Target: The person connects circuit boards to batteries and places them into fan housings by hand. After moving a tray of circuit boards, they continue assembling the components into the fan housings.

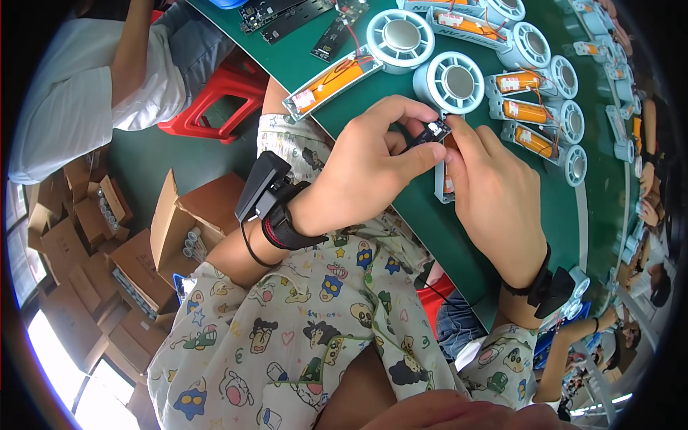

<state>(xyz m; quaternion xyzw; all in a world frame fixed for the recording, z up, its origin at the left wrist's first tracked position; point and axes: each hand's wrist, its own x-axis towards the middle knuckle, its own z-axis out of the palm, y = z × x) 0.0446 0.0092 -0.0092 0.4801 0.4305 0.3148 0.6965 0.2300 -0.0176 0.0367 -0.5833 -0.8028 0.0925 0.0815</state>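
Observation:
My left hand (376, 158) pinches a small black circuit board (434, 132) with a white connector between thumb and fingers. Close against it, my right hand (496, 197) is closed with thumb and index finger together; what lies between those fingertips is hidden. Under both hands lies a pale blue handheld fan, its round head (451, 82) pointing away from me. Its opened handle (446, 188), partly covered by my fingers, shows a bit of orange battery. Another opened fan (337, 82) with an orange battery and red wires lies to the left.
More opened fans (527, 111) stand along the right of the green table (401, 179). Several black circuit boards (297, 21) lie at the far left. A conveyor with fans runs at right. Left of me are a red stool (215, 100), a seated person (79, 93) and cardboard boxes (136, 265).

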